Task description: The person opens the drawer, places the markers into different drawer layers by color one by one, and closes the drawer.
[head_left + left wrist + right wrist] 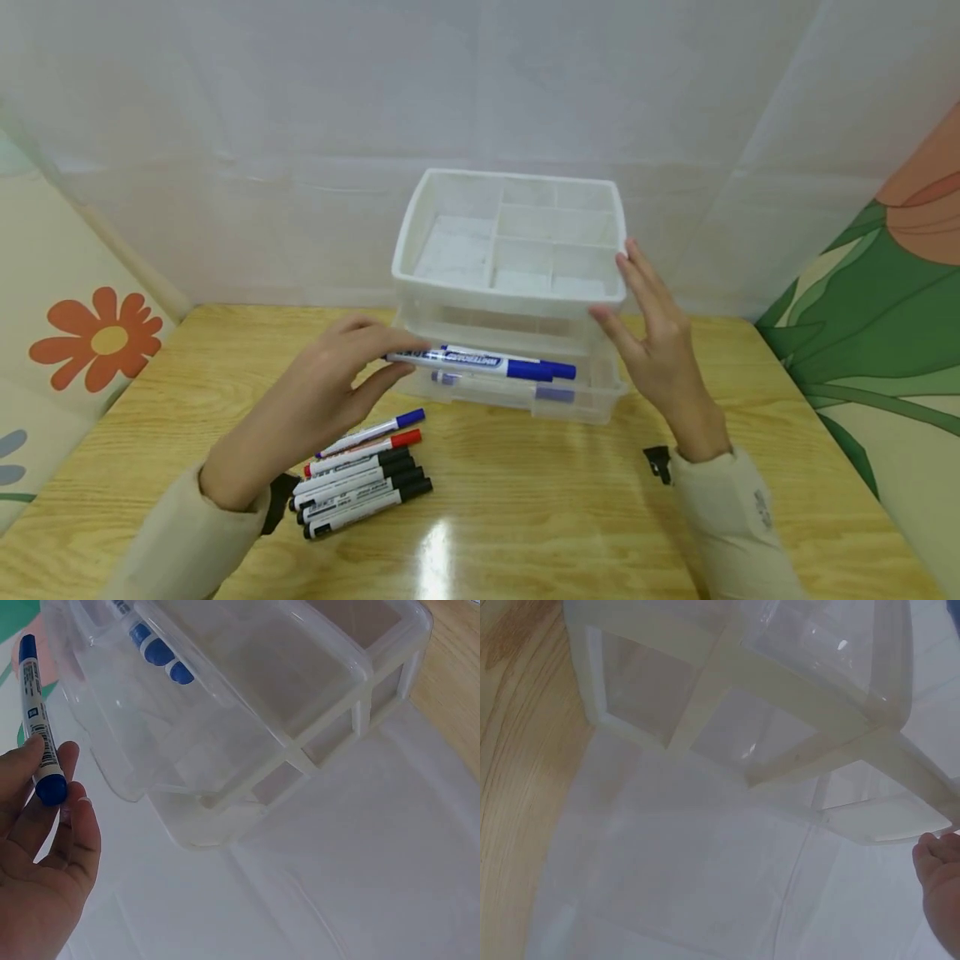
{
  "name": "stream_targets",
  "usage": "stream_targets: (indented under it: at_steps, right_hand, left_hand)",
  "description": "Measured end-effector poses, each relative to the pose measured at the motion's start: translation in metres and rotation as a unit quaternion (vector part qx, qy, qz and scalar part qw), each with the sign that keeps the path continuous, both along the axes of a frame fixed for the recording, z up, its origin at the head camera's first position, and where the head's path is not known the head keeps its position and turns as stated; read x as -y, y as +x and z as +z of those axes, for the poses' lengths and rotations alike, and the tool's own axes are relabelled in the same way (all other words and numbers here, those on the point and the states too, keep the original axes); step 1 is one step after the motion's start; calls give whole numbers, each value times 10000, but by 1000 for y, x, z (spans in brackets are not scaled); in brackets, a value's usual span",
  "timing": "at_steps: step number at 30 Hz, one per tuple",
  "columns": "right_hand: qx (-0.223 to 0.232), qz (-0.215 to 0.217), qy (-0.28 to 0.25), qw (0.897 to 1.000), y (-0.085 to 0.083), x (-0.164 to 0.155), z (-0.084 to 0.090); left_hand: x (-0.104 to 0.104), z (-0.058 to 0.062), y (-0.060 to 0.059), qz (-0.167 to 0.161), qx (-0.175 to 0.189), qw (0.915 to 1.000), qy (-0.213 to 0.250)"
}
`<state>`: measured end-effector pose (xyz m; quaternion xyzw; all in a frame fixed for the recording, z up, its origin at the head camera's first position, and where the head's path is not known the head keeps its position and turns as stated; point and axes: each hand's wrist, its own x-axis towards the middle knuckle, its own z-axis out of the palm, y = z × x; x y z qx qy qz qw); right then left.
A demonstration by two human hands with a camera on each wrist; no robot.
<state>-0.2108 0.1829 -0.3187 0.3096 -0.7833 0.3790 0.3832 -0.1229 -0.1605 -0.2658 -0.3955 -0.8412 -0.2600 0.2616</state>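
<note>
Marker (480,363) lies crosswise, blue cap pointing right

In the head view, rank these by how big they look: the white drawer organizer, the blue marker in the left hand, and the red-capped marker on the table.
1. White drawer organizer, clearly largest.
2. Blue marker pinched by the left hand.
3. Red-capped marker, partly hidden among the others, so second and third place are uncertain.

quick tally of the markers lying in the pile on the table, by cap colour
blue-capped white marker: 1
red-capped white marker: 1
black-capped white markers: 4 (tightly packed, possibly 3)
total: 6
</note>
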Motion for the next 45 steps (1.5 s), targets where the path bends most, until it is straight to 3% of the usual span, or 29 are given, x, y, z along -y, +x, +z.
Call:
stream_targets:
  at_steps: [23, 34, 45]
  right_hand:
    - [-16, -41, 77, 10000, 1, -1, -1]
    - [-79, -25, 68, 9999, 0, 0, -1]
    - [-66, -31, 10, 10000, 1, 0, -1]
  left_hand:
    - [-22, 4, -40, 31, 548, 9965, -632]
    - [-33, 3, -49, 71, 845, 9927, -855]
    - [-37, 4, -49, 227, 1148, 9879, -1018]
